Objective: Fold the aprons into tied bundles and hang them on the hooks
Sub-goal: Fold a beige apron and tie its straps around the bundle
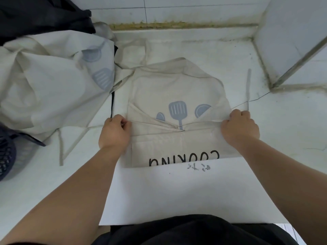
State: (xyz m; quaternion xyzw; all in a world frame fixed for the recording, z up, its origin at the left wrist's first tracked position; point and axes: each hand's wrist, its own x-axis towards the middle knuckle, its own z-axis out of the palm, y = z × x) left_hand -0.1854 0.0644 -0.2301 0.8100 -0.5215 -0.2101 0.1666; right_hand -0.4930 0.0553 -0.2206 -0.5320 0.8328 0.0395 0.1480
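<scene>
A cream apron [175, 85] printed with blue utensils and the word COOKING lies partly folded on the white counter [283, 129], straight in front of me. My left hand [115, 133] pinches its left edge, where a folded flap begins. My right hand [239, 129] grips the right edge at the same height. A thin tie strap [248, 89] runs away from my right hand toward the back. The cloth between my hands is creased toward the middle.
A heap of more cream aprons [53, 89] lies at the left with dark cloth [44, 15] behind it. A dark blue mesh basket [5, 156] sits at the left edge. A tiled wall [194, 9] closes the back, a white panel [292, 41] the right.
</scene>
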